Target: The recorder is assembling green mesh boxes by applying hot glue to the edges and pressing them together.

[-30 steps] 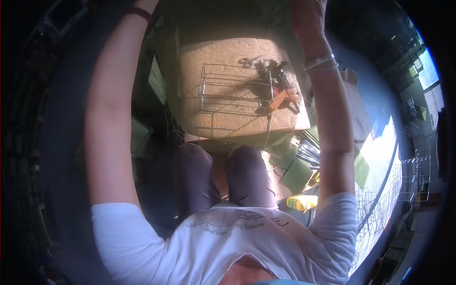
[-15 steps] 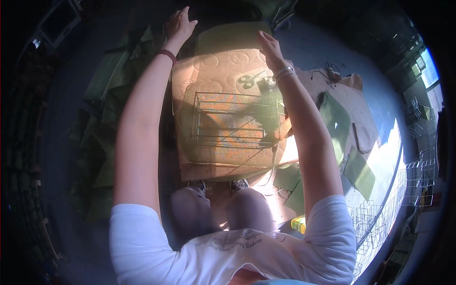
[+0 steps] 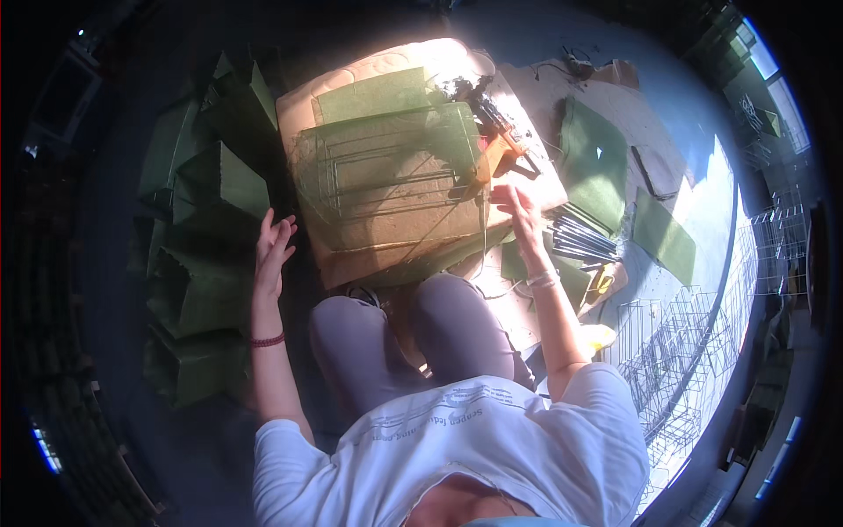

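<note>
On the cardboard-topped work surface (image 3: 351,255) in front of my knees lies a wire frame (image 3: 329,180) of thin metal rods. A sheer green fabric sheet (image 3: 439,132) lies with the frame, whose rods show through it. Another green piece (image 3: 369,95) is flat behind it. My left hand (image 3: 274,250) is off the left edge of the surface, fingers apart, holding nothing. At the right edge is my right hand (image 3: 520,213), fingers stretched out and apparently empty. Just beyond it rests an orange tool (image 3: 500,156) that looks like a glue gun.
Folded green fabric boxes (image 3: 215,189) stand to the left. On the right are a bundle of thin sticks (image 3: 584,239), a yellow-handled tool (image 3: 602,281), flat green sheets (image 3: 593,162) and wire frames (image 3: 672,351). Dark smears (image 3: 465,88) mark the surface's far right.
Both hands have come back from the far edge toward my body, the left one farthest. The green piece at the far edge now lies flatter behind the frame. My view has shifted.
</note>
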The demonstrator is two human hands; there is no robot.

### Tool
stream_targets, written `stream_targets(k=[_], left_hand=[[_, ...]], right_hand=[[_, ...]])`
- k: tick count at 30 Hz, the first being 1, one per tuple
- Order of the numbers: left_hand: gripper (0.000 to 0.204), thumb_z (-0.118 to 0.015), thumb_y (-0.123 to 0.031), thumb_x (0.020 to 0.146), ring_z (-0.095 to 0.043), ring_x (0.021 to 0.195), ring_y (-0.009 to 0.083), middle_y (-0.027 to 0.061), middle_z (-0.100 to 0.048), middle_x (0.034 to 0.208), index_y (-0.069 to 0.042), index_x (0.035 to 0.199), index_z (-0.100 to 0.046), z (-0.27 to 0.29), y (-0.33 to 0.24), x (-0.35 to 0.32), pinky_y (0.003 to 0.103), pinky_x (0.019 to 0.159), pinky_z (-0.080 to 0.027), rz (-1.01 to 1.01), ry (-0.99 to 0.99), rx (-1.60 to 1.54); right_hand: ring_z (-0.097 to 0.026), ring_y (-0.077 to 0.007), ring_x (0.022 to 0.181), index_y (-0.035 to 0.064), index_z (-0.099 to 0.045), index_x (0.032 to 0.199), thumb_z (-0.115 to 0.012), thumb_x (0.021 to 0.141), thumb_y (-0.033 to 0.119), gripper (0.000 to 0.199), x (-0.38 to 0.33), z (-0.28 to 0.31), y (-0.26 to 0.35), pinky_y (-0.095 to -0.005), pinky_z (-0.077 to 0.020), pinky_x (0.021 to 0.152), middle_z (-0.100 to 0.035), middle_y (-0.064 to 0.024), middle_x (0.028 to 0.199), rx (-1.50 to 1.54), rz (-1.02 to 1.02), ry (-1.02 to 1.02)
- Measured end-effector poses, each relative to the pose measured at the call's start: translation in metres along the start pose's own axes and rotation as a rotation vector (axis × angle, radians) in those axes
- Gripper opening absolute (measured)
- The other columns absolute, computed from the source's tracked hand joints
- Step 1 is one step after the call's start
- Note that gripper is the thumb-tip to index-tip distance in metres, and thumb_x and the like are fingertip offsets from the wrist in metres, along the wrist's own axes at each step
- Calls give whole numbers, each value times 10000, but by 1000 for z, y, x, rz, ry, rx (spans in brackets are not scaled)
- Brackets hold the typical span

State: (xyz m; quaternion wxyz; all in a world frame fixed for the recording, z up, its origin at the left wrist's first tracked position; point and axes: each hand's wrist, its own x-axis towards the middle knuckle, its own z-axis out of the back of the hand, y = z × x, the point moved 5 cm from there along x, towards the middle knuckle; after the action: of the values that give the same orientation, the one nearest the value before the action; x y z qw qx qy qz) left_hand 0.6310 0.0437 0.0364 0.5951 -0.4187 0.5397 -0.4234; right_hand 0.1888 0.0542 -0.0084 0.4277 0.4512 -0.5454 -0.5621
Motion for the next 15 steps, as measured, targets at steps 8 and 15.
stream_targets(k=[8, 15], left_hand=[[854, -709, -281, 793, -551, 971, 159, 90, -590, 1073, 0, 1413, -191, -33, 9, 6, 297, 871, -416, -227, -239, 180], [475, -575, -64, 847, -571, 767, 74, 49, -638, 849, 17, 1290, -421, -25, 2, 12, 212, 711, -444, -333, -239, 66]], right_hand=[[-587, -72, 728, 6, -633, 901, -615, 881, 189, 186, -22, -36, -9, -202, -437, 679, -658, -28, 791, 43, 95, 87], [-601, -82, 742, -4, -639, 916, -623, 868, 120, 135, -22, -28, 4, -210, -464, 715, -656, -28, 822, 168, 74, 72]])
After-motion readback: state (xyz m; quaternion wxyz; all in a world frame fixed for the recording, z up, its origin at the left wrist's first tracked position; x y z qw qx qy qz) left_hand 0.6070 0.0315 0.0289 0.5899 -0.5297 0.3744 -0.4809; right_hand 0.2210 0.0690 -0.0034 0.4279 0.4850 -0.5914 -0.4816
